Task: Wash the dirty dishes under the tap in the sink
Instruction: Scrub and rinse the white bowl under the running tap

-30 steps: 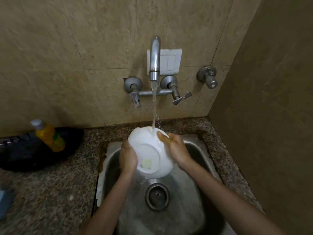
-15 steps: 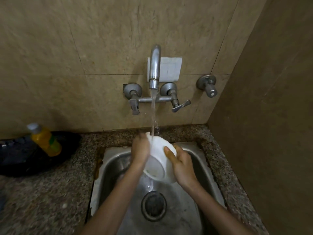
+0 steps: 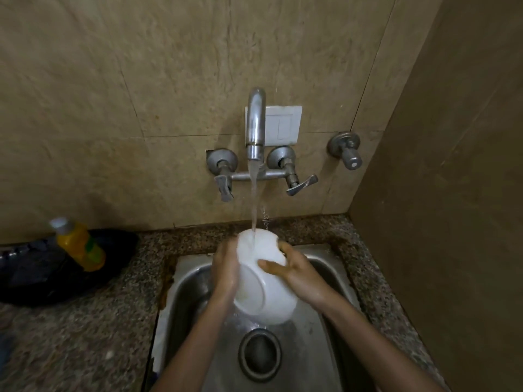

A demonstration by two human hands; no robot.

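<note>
1. Both hands are on 1 white bowl (image 3: 266,290), held over the rear half of the sink (image 3: 184,295), clear of the basin floor and above the drain (image 3: 259,353).
2. Right hand (image 3: 300,278): the thumb lies across the bowl's outer wall and the fingers are hidden behind it. This hand grips the bowl.
3. Left hand (image 3: 226,270): it lies against the bowl's left side and is motion-blurred. Whether its fingers curl round the rim cannot be told.
4. The tap (image 3: 256,123) is running. The stream (image 3: 254,199) lands on the bowl's upper wall, close to the rim.
5. Change noted: 1 s ago the bowl's foot ring faced the camera squarely, with a yellowish patch inside it. 0.5 s ago the bowl stood nearly edge-on, with the left hand at its far rim. The foot now faces down and to the left, and the left hand has dropped to the bowl's side. The patch is too faint to confirm.
6. Assessment: the bowl appears to be turned under the water so that each part of its outside is rubbed and rinsed. The inside is not shown, so no finding on it.
7. A yellow bottle (image 3: 80,244) rests tilted on a black object (image 3: 42,278) at the table's (image 3: 85,340) rear left, well apart from both hands.
</note>
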